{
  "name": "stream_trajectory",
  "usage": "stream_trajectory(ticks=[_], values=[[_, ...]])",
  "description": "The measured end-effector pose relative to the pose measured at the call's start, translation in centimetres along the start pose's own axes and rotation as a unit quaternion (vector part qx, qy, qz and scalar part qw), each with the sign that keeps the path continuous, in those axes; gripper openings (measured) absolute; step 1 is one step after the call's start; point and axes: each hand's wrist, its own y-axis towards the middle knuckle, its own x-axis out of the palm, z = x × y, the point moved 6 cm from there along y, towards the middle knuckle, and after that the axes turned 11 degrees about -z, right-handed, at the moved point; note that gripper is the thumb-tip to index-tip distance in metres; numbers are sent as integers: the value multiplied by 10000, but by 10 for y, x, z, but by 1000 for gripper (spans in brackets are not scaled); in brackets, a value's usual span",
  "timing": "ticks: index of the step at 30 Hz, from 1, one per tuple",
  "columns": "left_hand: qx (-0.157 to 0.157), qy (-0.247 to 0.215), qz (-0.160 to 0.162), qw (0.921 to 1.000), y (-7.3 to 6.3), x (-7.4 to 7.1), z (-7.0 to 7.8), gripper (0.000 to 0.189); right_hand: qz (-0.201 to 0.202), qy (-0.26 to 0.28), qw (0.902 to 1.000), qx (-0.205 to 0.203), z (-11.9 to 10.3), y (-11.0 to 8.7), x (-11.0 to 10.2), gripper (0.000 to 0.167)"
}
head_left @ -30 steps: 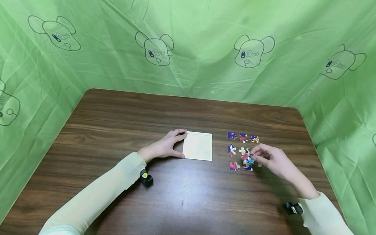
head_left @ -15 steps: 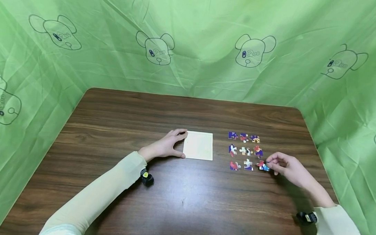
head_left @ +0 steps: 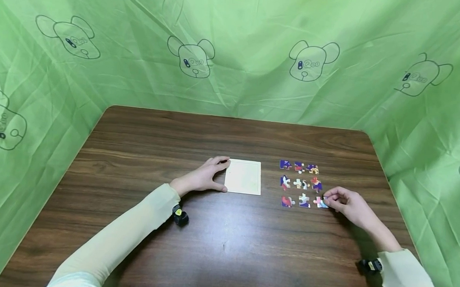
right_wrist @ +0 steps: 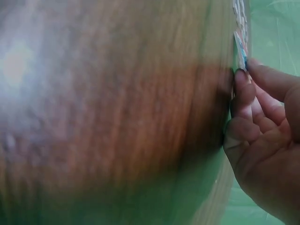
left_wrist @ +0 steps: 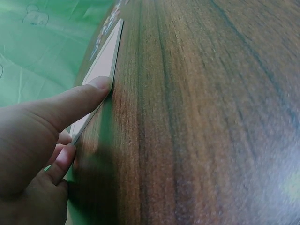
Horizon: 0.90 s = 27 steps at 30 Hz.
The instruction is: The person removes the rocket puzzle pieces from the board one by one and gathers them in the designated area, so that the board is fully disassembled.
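Observation:
A pale square puzzle tray (head_left: 243,177) with a low raised border lies flat near the table's middle. My left hand (head_left: 204,176) holds it at its left side, thumb at the near corner and fingers at the far one. To its right, jigsaw pieces are laid out in three rows of three, with small gaps between them. My right hand (head_left: 347,204) pinches the right edge of the near-right jigsaw piece (head_left: 319,202), coloured red, white and blue. In the right wrist view that piece (right_wrist: 241,51) tilts up slightly between thumb and fingers.
The brown wood-grain table (head_left: 226,244) has a light glare in front of the tray. A green curtain (head_left: 251,68) with mouse-like line drawings encloses its back and sides. Small black cameras (head_left: 180,217) are worn on both wrists.
My right hand has carried the red, white and blue jigsaw piece from the middle of the layout to the near-right spot and lowered it. My left hand stays at the tray.

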Motion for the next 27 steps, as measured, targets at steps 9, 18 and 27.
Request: stream_trajectory(ticks=[9, 18, 27], values=[[-54, -32, -78, 10000, 2, 1, -2, 98, 192, -94, 9997, 97, -1, 2, 0, 9], [-50, -68, -83, 9999, 0, 1, -1, 97, 70, -94, 9998, 169, 0, 4, 4, 11], [-67, -84, -112, 9999, 0, 1, -2, 97, 18, -261, 9997, 6, 1, 8, 4, 8]])
